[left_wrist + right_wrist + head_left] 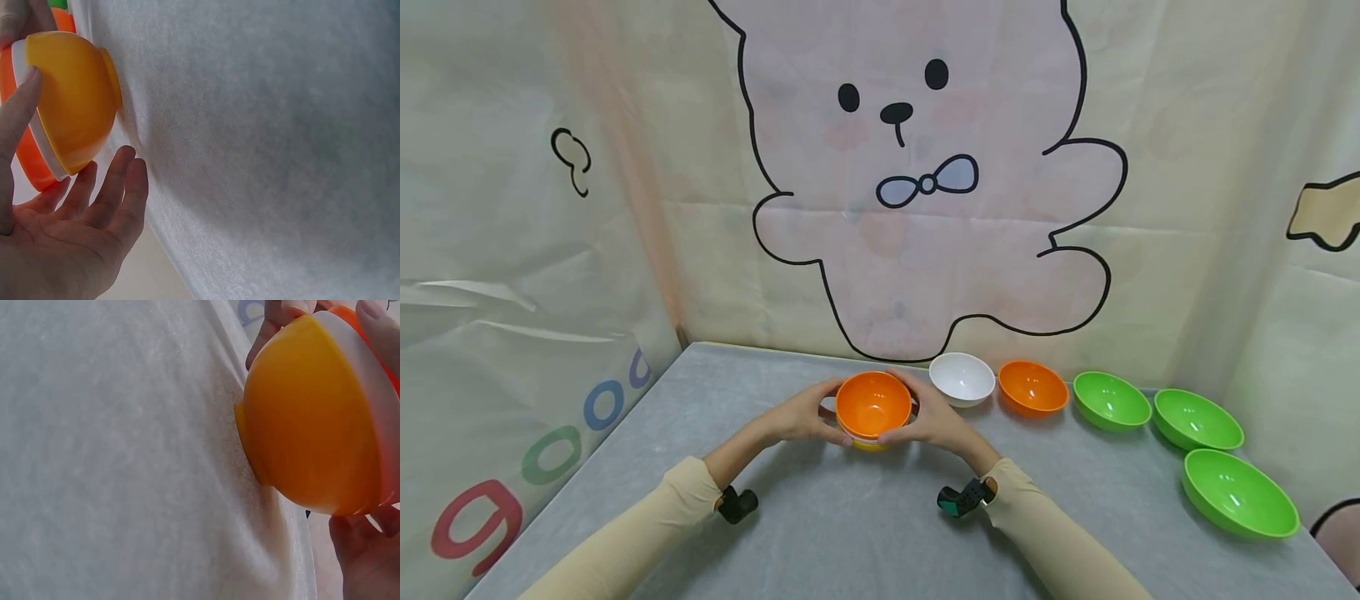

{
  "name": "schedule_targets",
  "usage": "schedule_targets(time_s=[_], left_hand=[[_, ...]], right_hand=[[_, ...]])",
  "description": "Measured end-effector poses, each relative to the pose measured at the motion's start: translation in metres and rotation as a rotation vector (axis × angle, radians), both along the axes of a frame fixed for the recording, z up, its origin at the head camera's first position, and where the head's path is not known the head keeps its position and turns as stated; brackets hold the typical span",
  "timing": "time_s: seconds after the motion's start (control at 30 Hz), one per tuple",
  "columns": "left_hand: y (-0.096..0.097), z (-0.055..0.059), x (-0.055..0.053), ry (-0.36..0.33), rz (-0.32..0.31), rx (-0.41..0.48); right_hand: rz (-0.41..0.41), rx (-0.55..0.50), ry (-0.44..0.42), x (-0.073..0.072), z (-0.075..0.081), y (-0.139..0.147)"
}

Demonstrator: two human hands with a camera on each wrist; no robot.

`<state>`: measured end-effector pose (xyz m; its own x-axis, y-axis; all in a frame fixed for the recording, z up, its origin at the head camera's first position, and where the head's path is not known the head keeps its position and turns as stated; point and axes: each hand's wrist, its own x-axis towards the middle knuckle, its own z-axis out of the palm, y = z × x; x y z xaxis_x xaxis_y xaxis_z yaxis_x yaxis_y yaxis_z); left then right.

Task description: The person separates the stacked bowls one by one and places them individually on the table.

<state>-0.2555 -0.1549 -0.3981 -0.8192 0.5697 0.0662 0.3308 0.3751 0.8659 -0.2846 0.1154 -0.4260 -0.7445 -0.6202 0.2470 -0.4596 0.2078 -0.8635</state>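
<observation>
Both hands hold a nested stack of bowls from opposite sides. An orange bowl [873, 406] is on top, a white bowl [45, 140] shows as a band under it, and a yellow bowl [75, 94] is outermost at the bottom. My left hand [808, 414] grips the stack's left side, thumb near the rims and the lower fingers partly off the yellow wall. On the other side my right hand [936, 417] grips it likewise, thumb toward the front. The yellow bowl's foot is at or just above the tabletop; I cannot tell if they touch.
Along the back right of the grey-covered table [850, 533] stand a white bowl [962, 380], an orange bowl [1033, 389] and two green bowls [1112, 402]. A larger green bowl [1240, 493] sits nearer the right edge. A printed cloth backdrop [700, 208] rises behind.
</observation>
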Motion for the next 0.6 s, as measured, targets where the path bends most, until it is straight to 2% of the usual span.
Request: schedule_targets(time_s=[0.3, 0.6], left_hand=[[0.0019, 0.0004, 0.0, 0.002, 0.011, -0.013], [0.0007, -0.0005, -0.0004, 0.006, -0.002, -0.011]], right_hand=[[-0.003, -0.053, -0.012, 0.0008, 0.0, 0.0001], [-0.019, -0.04, 0.077, 0.0029, 0.006, -0.0018]])
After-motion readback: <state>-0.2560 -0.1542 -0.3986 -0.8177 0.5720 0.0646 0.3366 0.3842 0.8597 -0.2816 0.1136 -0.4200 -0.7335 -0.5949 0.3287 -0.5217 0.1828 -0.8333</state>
